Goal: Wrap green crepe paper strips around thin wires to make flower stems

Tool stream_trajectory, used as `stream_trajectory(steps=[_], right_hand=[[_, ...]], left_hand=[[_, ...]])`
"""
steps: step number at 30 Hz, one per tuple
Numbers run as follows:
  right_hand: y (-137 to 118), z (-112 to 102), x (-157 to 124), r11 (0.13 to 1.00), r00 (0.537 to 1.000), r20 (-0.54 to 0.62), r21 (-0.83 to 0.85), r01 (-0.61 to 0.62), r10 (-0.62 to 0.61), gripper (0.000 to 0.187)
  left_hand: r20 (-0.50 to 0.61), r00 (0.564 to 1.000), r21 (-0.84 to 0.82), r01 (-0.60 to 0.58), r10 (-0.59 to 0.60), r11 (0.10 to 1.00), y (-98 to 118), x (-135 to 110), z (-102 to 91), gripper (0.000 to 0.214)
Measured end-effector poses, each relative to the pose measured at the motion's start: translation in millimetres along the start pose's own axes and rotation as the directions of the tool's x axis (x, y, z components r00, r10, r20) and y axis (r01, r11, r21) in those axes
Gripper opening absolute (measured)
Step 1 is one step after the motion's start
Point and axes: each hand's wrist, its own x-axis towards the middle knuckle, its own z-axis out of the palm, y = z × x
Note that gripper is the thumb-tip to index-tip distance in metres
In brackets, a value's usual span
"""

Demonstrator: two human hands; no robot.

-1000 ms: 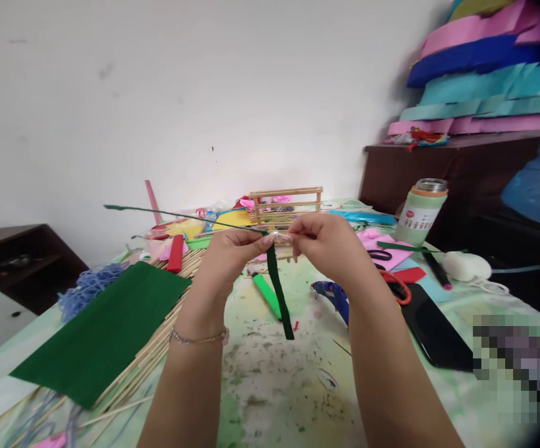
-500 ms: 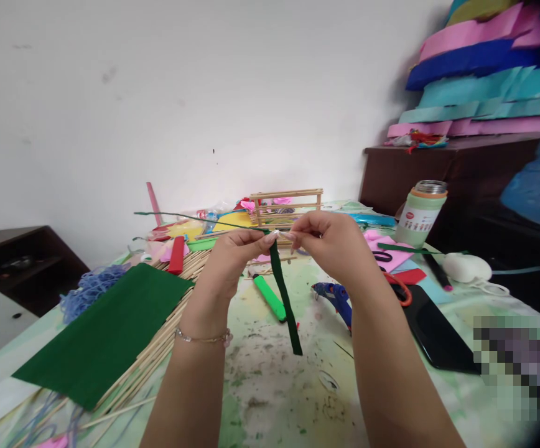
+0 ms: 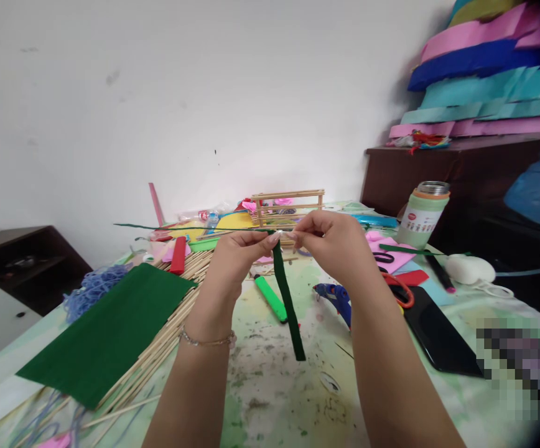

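Nearest to me, the stained table shows bare between the two forearms, with a bracelet on the left wrist. To the left a green sheet lies over a spread of bamboo sticks. Above the table the left hand and right hand meet fingertip to fingertip. Both are closed in a tight pinch on a thin stem, which runs level and away to the left. A green strip hangs from that pinch, its free end slanting down just clear of the table. In my judgement the wrap goes best with the strip held taut at a slant. One hand should roll the stem while the other guides each turn to overlap the last, so no bare stem shows. Beyond lie a green marker, a glue gun, scissors and a dark phone. Further off stand a flask and a wooden frame. The fingers cover the join, so I cannot tell which fingertips trap the strip's top or how far the wrap reaches. The stem's right end is hidden in the right hand, and a pixelated patch masks the lower right.
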Motion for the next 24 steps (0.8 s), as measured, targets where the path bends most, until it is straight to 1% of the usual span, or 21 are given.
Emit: stream_trajectory(steps=[2,4,7,13,16,19,21,24], right_hand=[[1,1,1,1.0,0.999,-0.033,-0.011,0.004,-0.004,0.011],[3,2,1,1.0,0.998,-0.06,-0.017,0.005,-0.006,0.01],[4,3,1,1.0,0.997,-0.078,-0.015,0.002,-0.003,0.009],[3,5,1,0.999,0.996,-0.085,-0.038,-0.006,0.002,0.013],[1,6,0,0.998,0.997,-0.08,-0.067,-0.005,0.0,0.014],[0,6,0,0.996,0.998,-0.069,-0.092,-0.003,-0.004,0.013],[0,6,0,0.993,0.998,-0.057,-0.115,0.02,-0.026,0.011],[2,8,2,0.981,0.995,-0.047,-0.174,0.081,-0.091,0.011]], left_hand=[[-0.06,0.998,-0.017,-0.005,0.004,1.0,0,0,2.1,0.024],[-0.091,0.996,-0.025,-0.024,0.021,0.999,0,0,4.3,0.024],[-0.092,0.995,-0.023,-0.035,0.033,0.999,-1,0,6.6,0.026],[-0.066,0.997,-0.114,-0.037,0.03,0.993,-2,1,6.2,0.029],[-0.052,0.998,-0.089,-0.034,0.03,0.995,0,1,3.9,0.027],[-0.06,0.997,-0.026,-0.055,0.053,0.998,1,1,0.9,0.026],[-0.082,0.995,-0.005,-0.062,0.061,0.998,0,1,-0.9,0.028],[-0.108,0.993,-0.005,-0.049,0.048,0.999,0,3,-3.3,0.024]])
